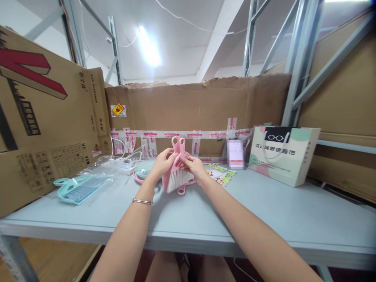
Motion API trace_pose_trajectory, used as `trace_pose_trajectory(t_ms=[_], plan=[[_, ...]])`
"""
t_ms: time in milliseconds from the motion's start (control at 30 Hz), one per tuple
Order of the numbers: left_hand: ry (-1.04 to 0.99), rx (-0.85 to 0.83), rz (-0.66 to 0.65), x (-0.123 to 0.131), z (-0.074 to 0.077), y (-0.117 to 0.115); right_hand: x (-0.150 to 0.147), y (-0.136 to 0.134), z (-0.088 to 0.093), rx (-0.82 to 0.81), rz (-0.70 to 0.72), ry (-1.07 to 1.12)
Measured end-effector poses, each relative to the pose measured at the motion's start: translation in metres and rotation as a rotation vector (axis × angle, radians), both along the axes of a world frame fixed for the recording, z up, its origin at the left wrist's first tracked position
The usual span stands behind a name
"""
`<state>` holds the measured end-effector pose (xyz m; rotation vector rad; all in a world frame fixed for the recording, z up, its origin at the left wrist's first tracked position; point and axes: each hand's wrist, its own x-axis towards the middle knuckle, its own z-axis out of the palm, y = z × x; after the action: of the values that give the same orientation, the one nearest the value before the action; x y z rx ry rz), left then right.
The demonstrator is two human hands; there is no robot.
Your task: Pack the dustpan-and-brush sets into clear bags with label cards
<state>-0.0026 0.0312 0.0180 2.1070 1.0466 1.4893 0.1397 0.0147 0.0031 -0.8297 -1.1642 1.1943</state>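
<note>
Both of my hands hold a small pink brush and dustpan set [178, 164] upright above the pale table [264, 211]. My left hand [163, 161] grips its left side, fingers closed around the pink dustpan. My right hand [192, 165] pinches the right side near the handle. White bristles [179, 180] hang down between my hands. Another pink piece [185, 187] lies on the table just beneath. A silver bracelet [142, 201] circles my left wrist.
A teal brush and dustpan set in a clear bag [79, 188] lies at the left. A round pale dish [143, 170] sits behind my left hand. A paper gift bag [283, 154] stands at the right, a printed card [221, 173] beside it. Cardboard walls [199, 109] enclose the back and left.
</note>
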Motion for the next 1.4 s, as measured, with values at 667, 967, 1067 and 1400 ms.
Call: trace_pose_trajectory(t_ms=[667,967,1067,1400], plan=[[0.15,0.022,-0.059,0.005,0.006,-0.014,0.009,-0.004,0.002,0.364,-0.546,-0.531],[0.191,-0.084,-0.141,0.009,0.003,-0.015,0.024,0.007,0.009,0.375,-0.123,-0.541],[0.234,-0.083,-0.106,0.008,0.0,-0.012,0.021,0.005,0.006,0.333,0.027,-0.491],[0.356,-0.043,-0.032,0.013,-0.003,-0.013,0.03,0.002,0.013,0.14,-0.05,-0.371]])
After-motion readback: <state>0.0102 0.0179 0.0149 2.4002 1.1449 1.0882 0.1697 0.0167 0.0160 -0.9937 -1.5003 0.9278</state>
